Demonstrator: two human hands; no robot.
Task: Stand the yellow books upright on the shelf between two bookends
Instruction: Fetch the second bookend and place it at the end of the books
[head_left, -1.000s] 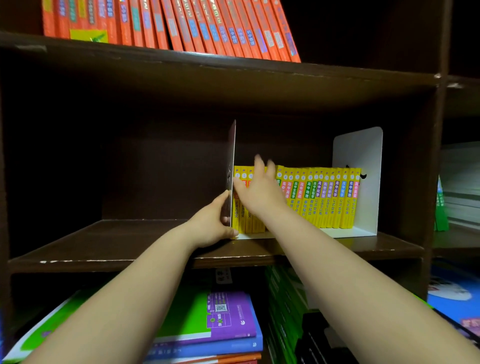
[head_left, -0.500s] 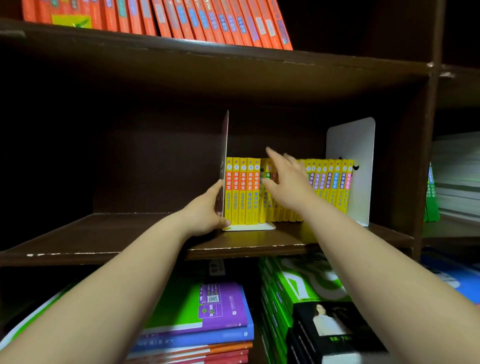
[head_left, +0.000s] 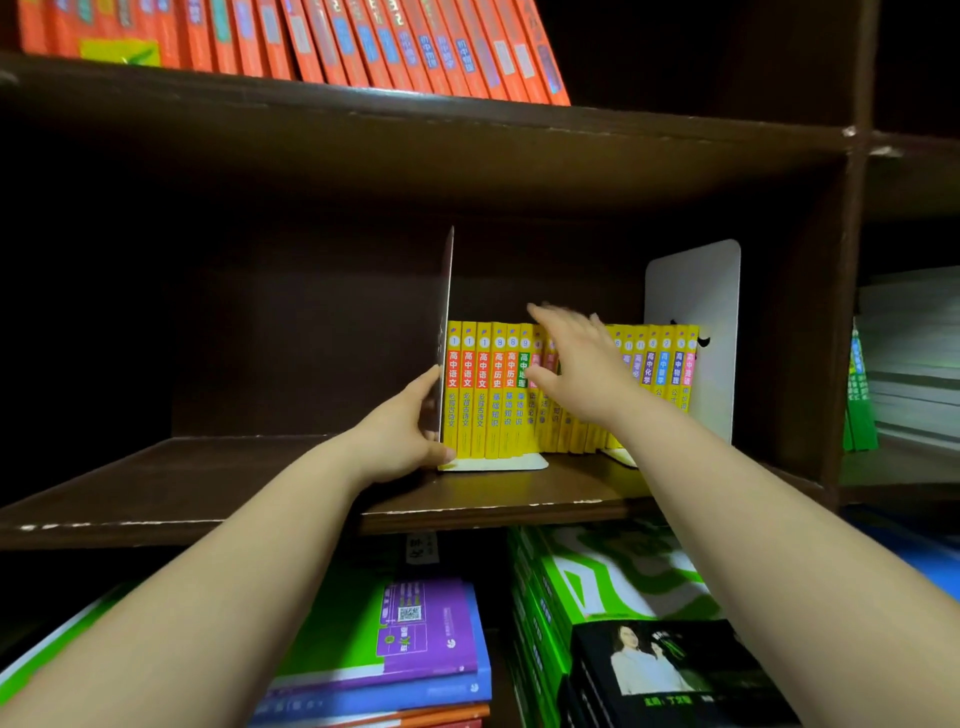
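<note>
A row of yellow books (head_left: 491, 389) stands spine-out on the dark wooden shelf (head_left: 208, 483). The left ones are upright; those in the middle lean, partly hidden behind my right hand. A white bookend (head_left: 445, 312), seen edge-on, closes the row's left end, and a second white bookend (head_left: 693, 312) stands at its right end. My left hand (head_left: 405, 431) grips the left bookend near its base. My right hand (head_left: 582, 369) is spread flat, fingers apart, against the middle books' spines.
Orange books (head_left: 363, 41) lean on the shelf above. Below lie flat stacks: purple and green books (head_left: 415, 623) and green and black ones (head_left: 623, 597). A vertical shelf wall (head_left: 841, 312) stands right of the bookend. Green books (head_left: 860, 400) are in the neighbouring bay.
My right hand slid rightward along the spines, from the left end to the middle. More books at the left now stand upright. My left hand stayed on the left bookend.
</note>
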